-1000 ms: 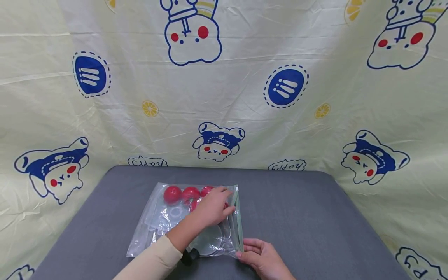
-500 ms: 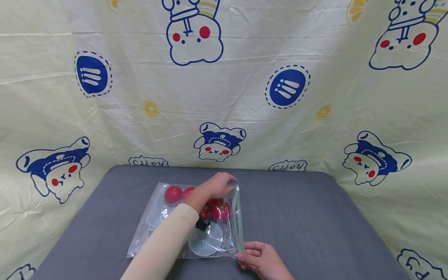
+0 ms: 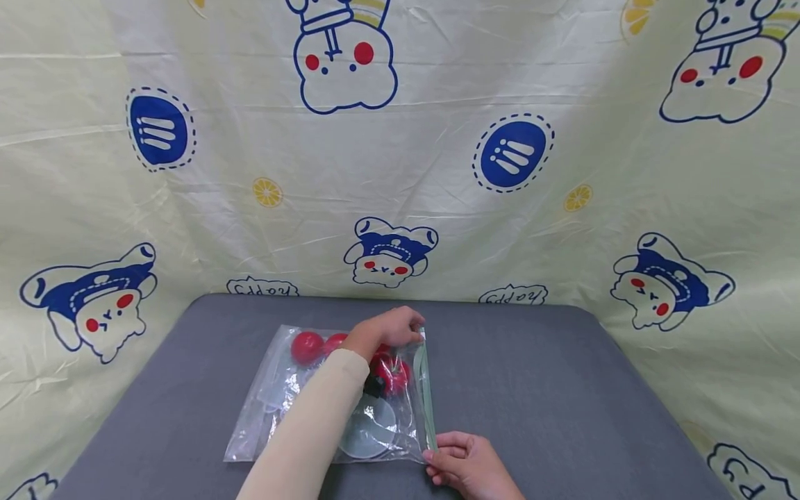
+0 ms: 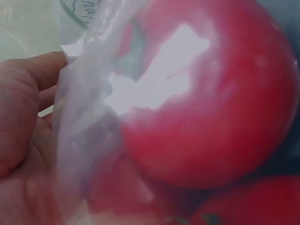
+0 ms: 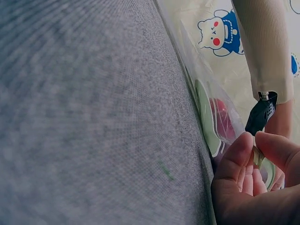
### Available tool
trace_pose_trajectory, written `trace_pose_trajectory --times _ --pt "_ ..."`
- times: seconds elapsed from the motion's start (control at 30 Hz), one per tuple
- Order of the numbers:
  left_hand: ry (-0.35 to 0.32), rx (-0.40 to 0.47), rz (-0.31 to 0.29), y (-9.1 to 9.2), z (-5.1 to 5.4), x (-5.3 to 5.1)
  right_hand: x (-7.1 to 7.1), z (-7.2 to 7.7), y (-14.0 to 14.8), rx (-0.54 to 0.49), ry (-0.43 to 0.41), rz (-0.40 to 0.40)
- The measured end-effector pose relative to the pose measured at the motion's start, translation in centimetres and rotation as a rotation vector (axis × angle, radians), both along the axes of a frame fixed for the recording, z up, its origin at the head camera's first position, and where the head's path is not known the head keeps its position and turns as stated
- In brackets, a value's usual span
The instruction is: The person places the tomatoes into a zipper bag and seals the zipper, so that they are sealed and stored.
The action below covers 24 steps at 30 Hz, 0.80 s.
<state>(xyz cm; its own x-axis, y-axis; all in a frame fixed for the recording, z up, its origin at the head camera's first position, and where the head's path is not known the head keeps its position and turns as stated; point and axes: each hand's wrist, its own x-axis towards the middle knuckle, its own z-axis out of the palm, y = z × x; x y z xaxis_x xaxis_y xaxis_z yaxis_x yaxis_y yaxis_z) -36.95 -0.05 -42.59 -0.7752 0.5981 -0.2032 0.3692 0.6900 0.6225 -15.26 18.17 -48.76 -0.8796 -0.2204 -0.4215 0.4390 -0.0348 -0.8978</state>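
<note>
A clear zip bag (image 3: pixel 321 451) lies flat on the table, its green-edged mouth facing right. Through the film I see several red tomatoes (image 3: pixel 307 348), one with a green stem, and a pale round disc (image 3: pixel 369 429). My left hand (image 3: pixel 389 329) reaches across the bag and pinches the far end of its mouth. In the left wrist view, a large tomato (image 4: pixel 211 103) fills the picture beside that hand. My right hand (image 3: pixel 470 464) pinches the near corner of the mouth between thumb and fingers. My left sleeve and forearm hide part of the contents.
The grey table (image 3: pixel 531 389) extends on both sides of the bag and behind it. A printed cloth (image 3: pixel 437 90) with bears and orange slices hangs behind and around the table. A black wrist device (image 5: pixel 261 115) sits on the left wrist.
My left hand has moved from over the tomatoes to the far end of the bag's mouth and now pinches it. The right hand keeps its grip at the near corner.
</note>
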Motion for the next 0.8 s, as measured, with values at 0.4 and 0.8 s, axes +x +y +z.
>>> trace_pose_trajectory --times 0.4,0.8 --pt "0.014 0.017 0.033 -0.4 0.4 -0.6 0.1 0.0 0.0 0.015 0.050 0.023" --pt "0.009 0.065 0.066 -1.5 0.8 -0.7 -0.4 0.0 0.9 0.112 0.071 0.046"
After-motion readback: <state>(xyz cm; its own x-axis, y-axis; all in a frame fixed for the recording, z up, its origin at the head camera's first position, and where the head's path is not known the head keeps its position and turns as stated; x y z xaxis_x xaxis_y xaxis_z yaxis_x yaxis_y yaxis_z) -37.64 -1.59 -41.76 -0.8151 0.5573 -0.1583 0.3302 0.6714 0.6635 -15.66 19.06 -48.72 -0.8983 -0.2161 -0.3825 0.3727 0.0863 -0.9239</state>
